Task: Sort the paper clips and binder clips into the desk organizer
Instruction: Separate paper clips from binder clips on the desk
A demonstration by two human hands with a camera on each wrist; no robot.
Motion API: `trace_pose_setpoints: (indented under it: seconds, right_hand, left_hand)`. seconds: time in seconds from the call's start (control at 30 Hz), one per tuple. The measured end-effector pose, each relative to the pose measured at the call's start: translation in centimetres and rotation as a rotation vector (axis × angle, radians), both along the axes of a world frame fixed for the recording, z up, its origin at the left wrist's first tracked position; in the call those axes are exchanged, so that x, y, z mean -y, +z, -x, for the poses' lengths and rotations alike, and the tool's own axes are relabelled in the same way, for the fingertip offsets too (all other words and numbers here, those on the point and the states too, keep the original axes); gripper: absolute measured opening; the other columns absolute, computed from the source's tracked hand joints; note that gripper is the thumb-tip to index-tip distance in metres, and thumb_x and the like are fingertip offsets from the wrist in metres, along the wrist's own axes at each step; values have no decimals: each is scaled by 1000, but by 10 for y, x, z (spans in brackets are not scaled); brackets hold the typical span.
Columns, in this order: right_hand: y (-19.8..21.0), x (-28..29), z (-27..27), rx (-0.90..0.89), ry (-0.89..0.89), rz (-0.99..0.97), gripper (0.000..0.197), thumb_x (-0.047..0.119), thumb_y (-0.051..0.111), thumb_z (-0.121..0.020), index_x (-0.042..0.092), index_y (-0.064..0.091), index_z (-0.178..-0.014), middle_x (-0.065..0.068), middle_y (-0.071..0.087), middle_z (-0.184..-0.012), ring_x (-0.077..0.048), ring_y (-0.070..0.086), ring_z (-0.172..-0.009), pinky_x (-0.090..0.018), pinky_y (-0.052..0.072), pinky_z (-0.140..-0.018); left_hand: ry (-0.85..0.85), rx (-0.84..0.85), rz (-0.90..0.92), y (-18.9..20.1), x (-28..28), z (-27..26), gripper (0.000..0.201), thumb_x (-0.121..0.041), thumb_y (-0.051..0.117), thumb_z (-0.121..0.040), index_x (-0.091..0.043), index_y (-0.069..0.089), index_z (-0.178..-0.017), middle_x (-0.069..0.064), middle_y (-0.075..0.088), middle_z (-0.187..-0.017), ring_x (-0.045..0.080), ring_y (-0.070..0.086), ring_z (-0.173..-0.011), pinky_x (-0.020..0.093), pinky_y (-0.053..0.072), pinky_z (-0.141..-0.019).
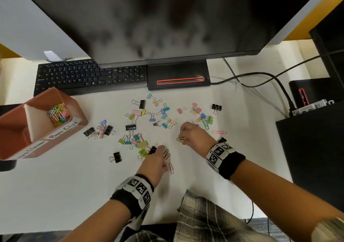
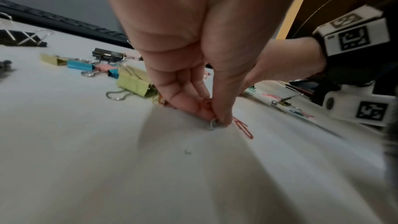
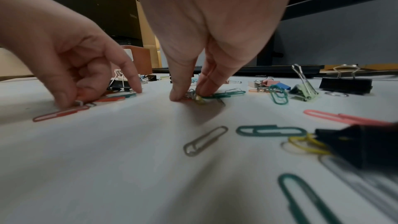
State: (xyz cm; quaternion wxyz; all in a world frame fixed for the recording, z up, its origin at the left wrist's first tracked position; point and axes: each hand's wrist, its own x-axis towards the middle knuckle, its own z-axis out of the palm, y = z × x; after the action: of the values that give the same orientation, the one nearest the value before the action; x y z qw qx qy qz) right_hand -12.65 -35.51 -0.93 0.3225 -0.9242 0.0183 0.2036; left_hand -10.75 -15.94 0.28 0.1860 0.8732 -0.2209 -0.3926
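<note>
A terracotta desk organizer (image 1: 11,145) stands at the left; its compartment labelled "Paper Clips" holds a heap of coloured paper clips (image 1: 58,115). Binder clips (image 1: 138,113) in black and pastel colours lie scattered across the middle of the white desk. My left hand (image 1: 164,160) (image 2: 214,120) pinches a grey paper clip (image 2: 212,125) against the desk, with an orange one between its fingers. A red paper clip (image 2: 244,128) lies beside it. My right hand (image 1: 183,137) (image 3: 187,96) pinches a small bunch of paper clips (image 1: 180,139) (image 3: 197,98) on the desk.
A black keyboard (image 1: 83,76) and the monitor base (image 1: 178,76) sit behind the clips, under a large monitor (image 1: 167,18). Cables (image 1: 260,78) run to black equipment (image 1: 312,148) on the right. Loose pink (image 1: 219,132) and green (image 1: 204,123) paper clips lie right of my right hand.
</note>
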Motion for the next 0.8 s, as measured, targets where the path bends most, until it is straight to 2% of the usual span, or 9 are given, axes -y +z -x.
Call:
trace_pose_setpoints:
  seconds: [0.07, 0.2, 0.3, 0.37, 0.5, 0.6, 0.7, 0.8]
  right_hand:
    - [1, -2, -3, -14, -11, 1, 20, 5, 55, -89, -2, 67, -104, -15, 56, -116, -28, 56, -103, -17, 34, -85]
    - [1, -6, -7, -35, 8, 92, 19, 8, 53, -90, 0, 65, -104, -15, 60, -114, -31, 53, -105, -32, 39, -92]
    - [4, -7, -9, -48, 35, 141, 18, 8, 54, -90, 3, 63, -105, -14, 60, -113, -31, 51, -105, -34, 41, -90]
    - [7, -5, -13, -73, 28, 129, 19, 7, 57, -88, 4, 60, -106, -14, 58, -112, -30, 51, -106, -33, 39, -89]
    - [12, -4, -24, -140, 18, 119, 30, 5, 63, -83, 6, 57, -113, -15, 55, -113, -30, 55, -102, -34, 43, -88]
    - [10, -5, -29, -187, 20, 142, 22, 6, 65, -81, 5, 63, -103, -12, 53, -107, -30, 56, -99, -32, 44, -86]
    - [5, -5, -28, -182, -22, 118, 14, 5, 68, -79, 5, 65, -92, -5, 49, -95, -28, 58, -95, -27, 41, -76]
    - [7, -7, -26, -174, -21, 114, 12, 7, 65, -80, 7, 67, -92, -9, 58, -103, -26, 58, -95, -29, 43, -80]
  left_hand:
    - [35, 39, 21, -2, 2, -1, 47, -13, 57, -87, -12, 39, -129, 10, 64, -102, 24, 60, -94, 32, 47, -85]
    - [-14, 146, 17, -4, 9, -13, 17, -13, 54, -89, -7, 60, -104, 11, 61, -101, 24, 57, -96, 31, 45, -84]
    - [-48, 188, 25, -8, 10, -18, 13, -12, 53, -89, -5, 62, -96, 7, 48, -94, 24, 54, -86, 32, 46, -80]
    - [-37, 220, 48, -8, 10, -21, 10, -10, 54, -88, -3, 59, -92, 6, 45, -93, 22, 51, -81, 34, 45, -72]
    - [-164, 260, -25, -11, 13, -19, 12, -4, 49, -89, -4, 57, -98, 11, 53, -101, 29, 56, -90, 33, 44, -74]
    - [-223, 301, -100, -9, 16, -15, 22, 3, 50, -85, -5, 52, -105, 13, 55, -108, 28, 53, -100, 33, 44, -82]
    - [-275, 332, -165, -10, 19, -11, 36, 9, 50, -79, -3, 47, -113, 14, 52, -116, 27, 50, -108, 33, 46, -89]
    - [-346, 352, -182, -11, 19, -11, 41, 8, 51, -78, -3, 45, -116, 15, 50, -119, 29, 50, -109, 34, 46, -92]
